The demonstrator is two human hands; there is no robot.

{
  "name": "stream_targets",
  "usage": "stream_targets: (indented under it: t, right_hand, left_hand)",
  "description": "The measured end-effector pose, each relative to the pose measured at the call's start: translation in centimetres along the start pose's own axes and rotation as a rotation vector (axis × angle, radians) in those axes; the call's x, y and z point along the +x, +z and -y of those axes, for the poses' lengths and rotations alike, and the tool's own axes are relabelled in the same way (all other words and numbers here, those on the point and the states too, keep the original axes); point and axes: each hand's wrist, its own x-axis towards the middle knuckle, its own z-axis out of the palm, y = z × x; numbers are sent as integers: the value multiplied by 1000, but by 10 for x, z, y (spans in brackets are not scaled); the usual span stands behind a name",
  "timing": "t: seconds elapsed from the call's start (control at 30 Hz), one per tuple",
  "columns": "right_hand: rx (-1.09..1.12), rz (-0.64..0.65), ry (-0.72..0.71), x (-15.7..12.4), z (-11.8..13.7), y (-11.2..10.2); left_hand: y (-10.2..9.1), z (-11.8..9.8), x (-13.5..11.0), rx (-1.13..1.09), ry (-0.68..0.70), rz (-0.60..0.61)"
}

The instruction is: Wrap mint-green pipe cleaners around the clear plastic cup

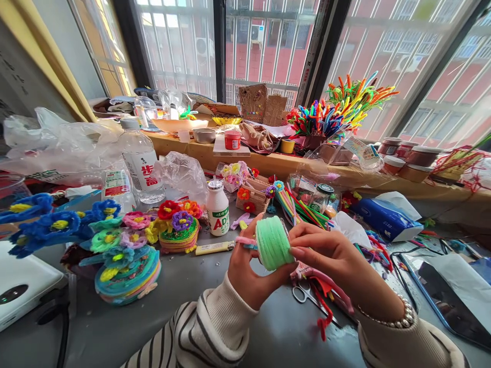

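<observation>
A short round container wrapped in pale green pipe cleaner [273, 243] is held up above the grey table. My left hand [247, 278] grips it from the left and below, thumb along its lower edge. A pink and blue fuzzy strip [246, 241] shows at my left fingers. My right hand [333, 255] is closed at the right edge of the wrapped container, fingertips and thumb pressed on the green windings. Whether it also pinches a loose end is hidden. Below my hands lie scissors [303, 294] and a red pipe cleaner [325, 319].
Flower-topped pipe-cleaner pots [128, 276] stand left, with a white bottle [218, 207] and a glue tube [215, 248] nearby. Loose pipe cleaners [303, 207] lie behind my hands. To the right are a blue tissue pack [379, 220] and a phone [441, 291]. A ledge [184, 148] runs behind.
</observation>
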Motion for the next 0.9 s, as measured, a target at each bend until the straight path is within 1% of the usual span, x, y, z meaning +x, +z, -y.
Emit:
stream_targets:
  t: [0.27, 0.43, 0.5, 0.57, 0.63, 0.7, 0.77, 0.9]
  right_hand:
    - [-23, -43, -12, 4, -3, 1]
    - [-10, -30, 6, 3, -4, 2]
    - [-2, -27, 6, 3, -5, 1]
    - [-28, -42, -6, 4, -7, -1]
    - [-81, -84, -18, 6, -10, -3]
    - [-132, -122, -28, 6, -12, -4]
    - [-162, -136, -41, 7, -12, -4]
    - [-218, -138, -53, 6, -11, 1]
  left_hand:
    - [1, -4, 1, -15, -7, 9]
    - [1, -4, 2, -82, -70, -7]
    - [0, -3, 5, -196, -148, 29]
    - [-1, 0, 9, -374, -293, 90]
    - [-3, 2, 14, -551, -449, 132]
    - [-4, 3, 17, -664, -544, 152]
    - [-4, 3, 17, -708, -573, 162]
    - [-3, 1, 14, -705, -550, 165]
